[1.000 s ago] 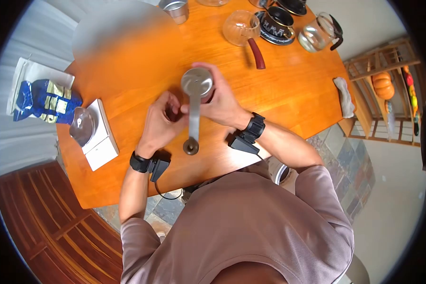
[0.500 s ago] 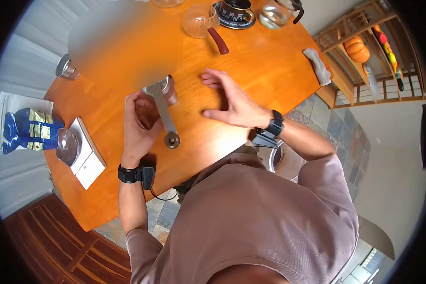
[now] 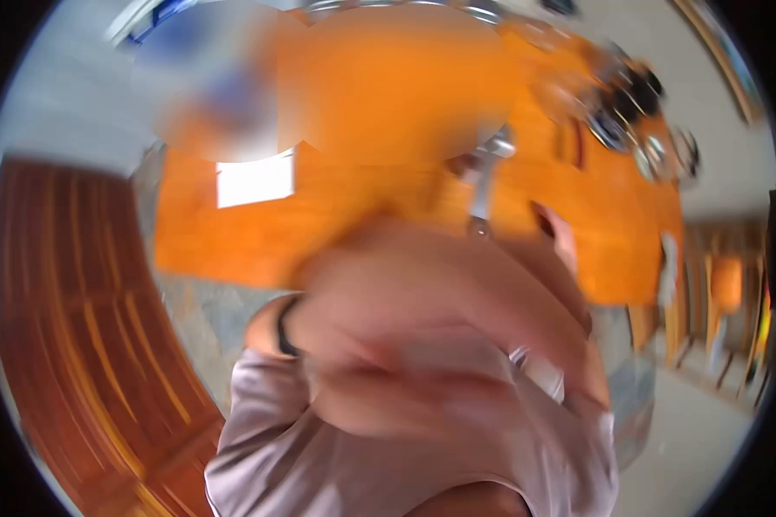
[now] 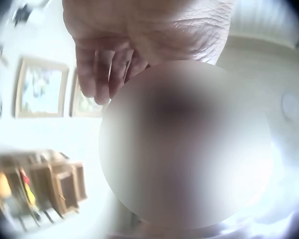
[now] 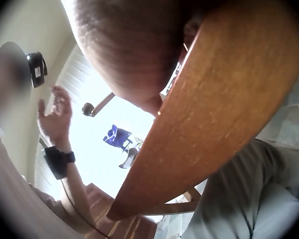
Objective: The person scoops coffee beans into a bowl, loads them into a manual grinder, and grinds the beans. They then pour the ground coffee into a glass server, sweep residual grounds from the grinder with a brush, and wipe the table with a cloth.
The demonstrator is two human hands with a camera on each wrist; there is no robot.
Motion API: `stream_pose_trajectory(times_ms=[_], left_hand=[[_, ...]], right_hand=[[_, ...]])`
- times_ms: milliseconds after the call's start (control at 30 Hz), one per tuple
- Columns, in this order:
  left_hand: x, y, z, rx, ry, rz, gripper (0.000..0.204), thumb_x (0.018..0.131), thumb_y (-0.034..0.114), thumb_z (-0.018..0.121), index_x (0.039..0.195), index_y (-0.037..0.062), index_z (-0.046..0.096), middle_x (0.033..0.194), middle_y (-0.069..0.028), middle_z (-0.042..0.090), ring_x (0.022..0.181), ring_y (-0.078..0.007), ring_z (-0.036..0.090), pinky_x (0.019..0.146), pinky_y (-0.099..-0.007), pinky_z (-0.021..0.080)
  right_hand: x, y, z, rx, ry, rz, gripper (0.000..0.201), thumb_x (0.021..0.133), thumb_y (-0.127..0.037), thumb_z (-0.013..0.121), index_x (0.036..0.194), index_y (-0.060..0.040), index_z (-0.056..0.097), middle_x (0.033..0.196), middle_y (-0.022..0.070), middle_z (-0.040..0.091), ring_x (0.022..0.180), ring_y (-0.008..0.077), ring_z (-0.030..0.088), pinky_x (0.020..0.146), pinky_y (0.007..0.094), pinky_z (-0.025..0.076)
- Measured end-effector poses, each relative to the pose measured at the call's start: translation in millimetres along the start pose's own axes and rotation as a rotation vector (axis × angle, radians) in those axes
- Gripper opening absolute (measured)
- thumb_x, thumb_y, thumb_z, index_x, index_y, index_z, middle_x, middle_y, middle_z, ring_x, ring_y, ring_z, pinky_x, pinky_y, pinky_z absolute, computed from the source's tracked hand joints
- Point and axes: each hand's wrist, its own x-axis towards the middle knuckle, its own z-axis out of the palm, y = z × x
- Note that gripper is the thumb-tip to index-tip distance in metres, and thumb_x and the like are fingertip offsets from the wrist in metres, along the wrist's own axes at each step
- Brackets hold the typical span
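My left hand (image 3: pixel 440 293) is raised close in front of the head camera, large and blurred, covering much of my lap and the table's front edge. In the right wrist view the same left hand (image 5: pixel 56 119) is lifted with its fingers loosely spread, holding nothing. The left wrist view shows its palm (image 4: pixel 159 30) and extended fingers. My right hand (image 3: pixel 562 239) is by the table edge, partly hidden behind the left; its palm (image 5: pixel 132 55) fills the top of the right wrist view. Beyond the hands stands a hand coffee grinder with a metal crank (image 3: pixel 483 194), touched by neither hand.
A white scale (image 3: pixel 254 183) lies on the table's left part. A dark red handle (image 3: pixel 578 142), a black cup and saucer (image 3: pixel 616 125) and a glass pot (image 3: pixel 655 159) are at the right, blurred. A grey cloth (image 3: pixel 667 267) lies on the right edge.
My left hand has let go of the grinder and risen towards the head. The right hand is now lower, near the table edge. The head view has swung, shifting the table's things rightwards.
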Motion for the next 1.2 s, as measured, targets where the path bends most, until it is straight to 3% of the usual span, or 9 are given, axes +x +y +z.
stream_pose_trajectory(times_ms=[33, 67, 100, 133, 233, 667, 767, 867, 1200], left_hand=[[8.6, -5.4, 27.7, -0.210, -0.029, 0.095, 0.018, 0.095, 0.003, 0.055, 0.108, -0.0058, 0.064, 0.104, -0.0172, 0.067, 0.095, -0.0308, 0.064, 0.078, -0.0390, 0.051], [18.9, 6.8, 31.2, -0.216, -0.187, -0.095, 0.014, 0.095, 0.004, 0.056, 0.104, -0.0039, 0.063, 0.100, -0.0146, 0.066, 0.093, -0.0259, 0.063, 0.076, -0.0373, 0.049], [29.4, 15.0, 41.3, -0.128, -0.149, -0.083, 0.014, 0.095, 0.004, 0.056, 0.104, -0.0039, 0.063, 0.100, -0.0146, 0.066, 0.093, -0.0259, 0.063, 0.076, -0.0373, 0.049], [39.9, 18.0, 57.3, -0.259, -0.095, -0.093, 0.013, 0.096, 0.005, 0.059, 0.102, -0.0043, 0.064, 0.097, -0.0146, 0.067, 0.091, -0.0242, 0.064, 0.074, -0.0357, 0.051], [63.3, 7.7, 95.7, -0.742, 0.024, -0.101, 0.016, 0.099, 0.010, 0.067, 0.095, -0.0052, 0.066, 0.090, -0.0147, 0.071, 0.085, -0.0191, 0.068, 0.070, -0.0309, 0.056], [82.3, -33.2, 117.4, -0.963, -0.115, 0.156, 0.025, 0.098, 0.013, 0.070, 0.110, -0.0081, 0.068, 0.098, -0.0145, 0.074, 0.094, -0.0167, 0.068, 0.080, -0.0300, 0.055], [97.2, -55.1, 125.4, -0.827, -0.208, 0.257, 0.026, 0.097, 0.014, 0.071, 0.110, -0.0086, 0.066, 0.098, -0.0154, 0.073, 0.094, -0.0165, 0.068, 0.077, -0.0311, 0.055], [93.8, -54.2, 147.8, -1.107, -0.041, 0.295, 0.024, 0.097, 0.013, 0.071, 0.110, -0.0073, 0.066, 0.096, -0.0137, 0.073, 0.091, -0.0164, 0.068, 0.076, -0.0310, 0.055], [80.5, -44.0, 133.8, -0.907, -0.005, -0.063, 0.019, 0.096, 0.010, 0.070, 0.108, -0.0055, 0.066, 0.092, -0.0122, 0.072, 0.089, -0.0157, 0.068, 0.074, -0.0291, 0.054]], right_hand=[[-3.4, 19.9, 10.3, 0.074, 0.059, -0.090, 0.073, 0.086, -0.014, 0.078, 0.146, 0.0055, 0.042, 0.144, 0.0237, 0.051, 0.134, 0.0389, 0.049, 0.115, 0.0441, 0.038], [-2.1, 21.5, 8.0, 0.104, 0.047, -0.125, 0.072, 0.086, -0.011, 0.077, 0.146, 0.0056, 0.041, 0.144, 0.0228, 0.051, 0.135, 0.0374, 0.049, 0.115, 0.0434, 0.037], [-3.3, 14.0, 4.6, 0.130, 0.036, -0.085, 0.072, 0.087, -0.005, 0.073, 0.149, 0.0052, 0.038, 0.146, 0.0226, 0.050, 0.138, 0.0357, 0.047, 0.118, 0.0431, 0.034], [-4.5, 17.0, 11.7, 0.304, 0.076, -0.090, 0.073, 0.089, -0.001, 0.070, 0.152, 0.0045, 0.034, 0.148, 0.0230, 0.048, 0.142, 0.0341, 0.044, 0.120, 0.0435, 0.030], [-1.4, 13.3, 4.7, 0.235, 0.034, -0.055, 0.071, 0.091, 0.000, 0.068, 0.152, 0.0058, 0.032, 0.149, 0.0248, 0.047, 0.143, 0.0344, 0.043, 0.122, 0.0441, 0.028], [-6.3, 21.3, 9.1, 0.381, 0.073, 0.010, 0.068, 0.094, 0.000, 0.066, 0.153, 0.0070, 0.031, 0.151, 0.0260, 0.045, 0.144, 0.0345, 0.040, 0.122, 0.0452, 0.025], [-6.6, 26.5, 9.9, 0.397, 0.078, 0.008, 0.068, 0.094, 0.001, 0.065, 0.153, 0.0068, 0.030, 0.151, 0.0264, 0.045, 0.144, 0.0342, 0.041, 0.122, 0.0449, 0.025], [-5.3, 20.8, 9.6, 0.403, 0.084, 0.015, 0.068, 0.094, 0.001, 0.065, 0.153, 0.0068, 0.030, 0.151, 0.0268, 0.046, 0.143, 0.0342, 0.041, 0.122, 0.0448, 0.025], [-5.8, 20.7, 8.0, 0.383, 0.075, -0.010, 0.069, 0.095, 0.002, 0.063, 0.153, 0.0061, 0.028, 0.150, 0.0269, 0.047, 0.143, 0.0340, 0.041, 0.121, 0.0443, 0.027]])
